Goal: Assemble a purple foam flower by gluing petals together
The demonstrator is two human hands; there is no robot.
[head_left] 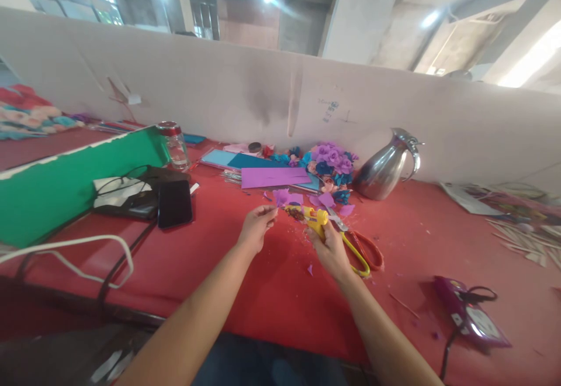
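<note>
My left hand (pixel 258 226) pinches a purple paper flower (pixel 281 197) by its base, over the middle of the red table. In my right hand (pixel 329 247) is a yellow hot glue gun (pixel 316 219), its nozzle pointing left towards the flower. The nozzle end looks stained brown and sits close to the petals; whether it touches them I cannot tell. Behind the glue gun lie scissors (pixel 357 251) with red and yellow handles. Loose purple petals (pixel 325 200) are scattered just beyond my hands.
Purple paper (pixel 274 178) and blue sheets lie further back, beside a pile of paper flowers (pixel 335 161). A metal jug (pixel 385 166) stands right of them. Leftward are a phone (pixel 175 204), a glass bottle (pixel 176 147) and a green panel (pixel 79 190). A purple corded box (pixel 471 313) sits at right.
</note>
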